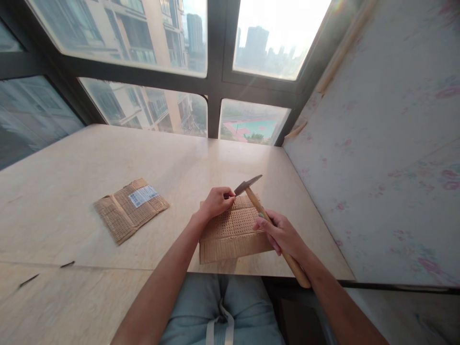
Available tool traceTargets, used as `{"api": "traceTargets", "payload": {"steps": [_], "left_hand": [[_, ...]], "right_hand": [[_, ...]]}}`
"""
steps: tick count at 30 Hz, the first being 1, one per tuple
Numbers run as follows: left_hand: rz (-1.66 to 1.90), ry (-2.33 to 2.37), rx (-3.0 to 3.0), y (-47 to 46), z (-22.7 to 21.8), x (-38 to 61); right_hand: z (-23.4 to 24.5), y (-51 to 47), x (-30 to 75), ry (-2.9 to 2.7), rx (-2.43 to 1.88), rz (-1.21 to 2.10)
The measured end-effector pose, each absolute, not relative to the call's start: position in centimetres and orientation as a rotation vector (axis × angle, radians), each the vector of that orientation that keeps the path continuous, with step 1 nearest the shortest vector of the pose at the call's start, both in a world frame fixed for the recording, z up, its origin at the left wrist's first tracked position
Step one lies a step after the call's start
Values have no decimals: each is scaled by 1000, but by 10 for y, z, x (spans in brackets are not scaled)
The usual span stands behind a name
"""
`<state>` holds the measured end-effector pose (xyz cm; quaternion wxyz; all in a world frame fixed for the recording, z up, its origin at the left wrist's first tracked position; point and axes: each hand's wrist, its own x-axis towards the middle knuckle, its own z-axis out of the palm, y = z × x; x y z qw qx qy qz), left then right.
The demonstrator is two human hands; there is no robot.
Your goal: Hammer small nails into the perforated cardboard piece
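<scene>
A sheet of cardboard [237, 248], dotted with rows of small holes, lies near the front edge of the table. On its far left part rests my left hand [217, 201], fingers pinched around a thin, dark, nail-like piece mostly hidden by them. My right hand [281, 234] is wrapped around the wooden handle of a hammer [254, 200]. The hammer's metal head is right beside my left fingertips, over the far edge of the cardboard. From the frame I cannot tell whether the head touches the piece.
To the left lies another perforated cardboard piece [124, 211] with a white printed label. Two slim dark objects [67, 264] are on the table [172, 163] at the far left. A floral-papered wall [388, 191] bounds the right side; windows [273, 43] stand behind.
</scene>
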<state>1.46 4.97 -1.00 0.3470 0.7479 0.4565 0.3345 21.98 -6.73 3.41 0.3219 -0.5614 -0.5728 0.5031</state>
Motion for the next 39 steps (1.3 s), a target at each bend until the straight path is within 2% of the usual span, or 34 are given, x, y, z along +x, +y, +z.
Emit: {"api": "traceTargets", "payload": {"steps": [39], "left_hand": [[866,1187,1920,50,-15,17]], "right_hand": [[41,-68,219,-1743,-1709,1115]]}}
